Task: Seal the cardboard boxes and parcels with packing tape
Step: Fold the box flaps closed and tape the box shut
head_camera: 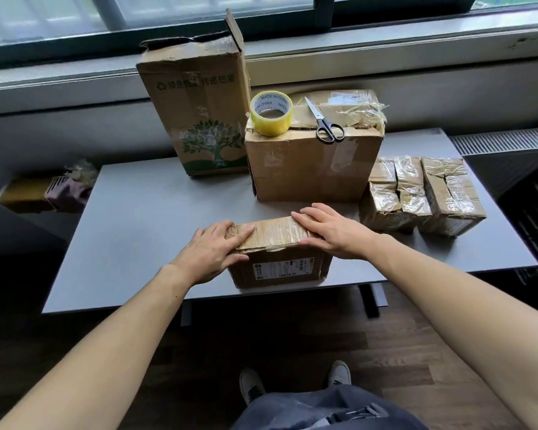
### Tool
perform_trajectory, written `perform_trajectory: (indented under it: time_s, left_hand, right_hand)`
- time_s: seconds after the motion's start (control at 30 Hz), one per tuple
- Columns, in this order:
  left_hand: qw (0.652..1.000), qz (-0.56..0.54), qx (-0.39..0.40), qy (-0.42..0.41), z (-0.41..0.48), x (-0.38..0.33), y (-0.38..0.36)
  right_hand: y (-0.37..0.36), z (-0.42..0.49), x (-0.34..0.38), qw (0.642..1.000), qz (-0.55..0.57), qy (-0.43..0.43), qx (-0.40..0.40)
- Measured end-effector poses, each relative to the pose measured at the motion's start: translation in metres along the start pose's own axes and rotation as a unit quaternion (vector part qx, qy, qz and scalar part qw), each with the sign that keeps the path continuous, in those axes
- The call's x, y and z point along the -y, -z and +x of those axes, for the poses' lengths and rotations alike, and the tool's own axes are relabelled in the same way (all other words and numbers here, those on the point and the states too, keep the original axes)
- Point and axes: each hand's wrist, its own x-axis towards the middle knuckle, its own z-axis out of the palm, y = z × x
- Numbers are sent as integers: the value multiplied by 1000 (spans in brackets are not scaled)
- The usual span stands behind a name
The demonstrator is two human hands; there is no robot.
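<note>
Grey counter (153, 212), left hand (212, 249) and right hand (330, 231) flat and open on the small box (280, 270), smoothing its tape, probably grabbing the tape roll (271, 113) next.

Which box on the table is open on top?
The tall box with the green tree print, back left: its top flap stands up. The near box, the middle box carrying tape roll and scissors, and the small parcels are closed.

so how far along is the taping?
Done: tape-wrapped brown parcels at right look sealed. In hand: left hand and right hand press the taped top of the small labelled cardboard box. Remaining: tall tree-printed cardboard box stands open; yellow tape roll idle.
</note>
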Motion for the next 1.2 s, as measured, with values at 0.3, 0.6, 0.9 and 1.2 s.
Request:
perform_trajectory:
  time_s: [0.3,0.6,0.9,1.2]
  left_hand:
    - [998,-42,-36,-7,24,-36,17]
    - [998,-62,2,20,47,-59,10]
    - [999,-28,-12,21,47,-52,17]
    - [998,24,-52,18,57,-39,15]
  right_hand:
    - [-2,3,4,1000,-6,-8,22]
    - [6,-6,8,999,-21,-13,27]
    - [5,-6,2,999,20,-36,12]
    - [14,-14,5,989,60,-132,-19]
